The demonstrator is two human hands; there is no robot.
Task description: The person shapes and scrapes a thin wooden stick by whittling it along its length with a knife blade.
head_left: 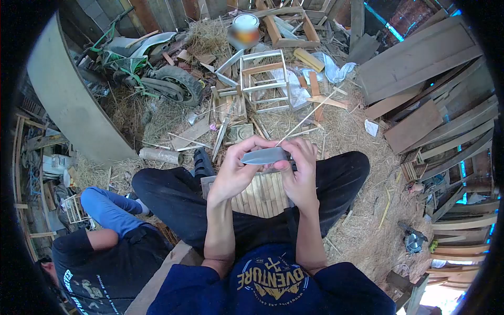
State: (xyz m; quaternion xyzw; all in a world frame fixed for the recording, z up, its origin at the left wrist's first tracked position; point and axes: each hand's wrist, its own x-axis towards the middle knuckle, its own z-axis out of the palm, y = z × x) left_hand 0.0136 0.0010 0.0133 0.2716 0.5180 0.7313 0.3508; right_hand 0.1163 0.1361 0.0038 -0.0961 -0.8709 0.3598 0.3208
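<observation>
In front of my lap, my right hand (299, 167) is closed around the handle end of a knife, its thumb near the base of the wide grey blade (263, 156). The blade lies crosswise with its tip toward my left hand (237, 167). My left fingers are curled behind the blade, pinching the near end of a thin wooden stick (306, 118). The stick slants away up and to the right. Its lower end and the knife handle are mostly hidden by the fingers. Under my hands a slatted bamboo piece (261, 197) rests between my legs.
Straw and wood scraps cover the ground. Ahead stand a small wooden frame (265, 84), a paint bucket (245, 29) and a motorbike (152, 79). Another person (107, 262) sits at my left. A circular saw (415, 240) lies at right, near stacked boards (420, 60).
</observation>
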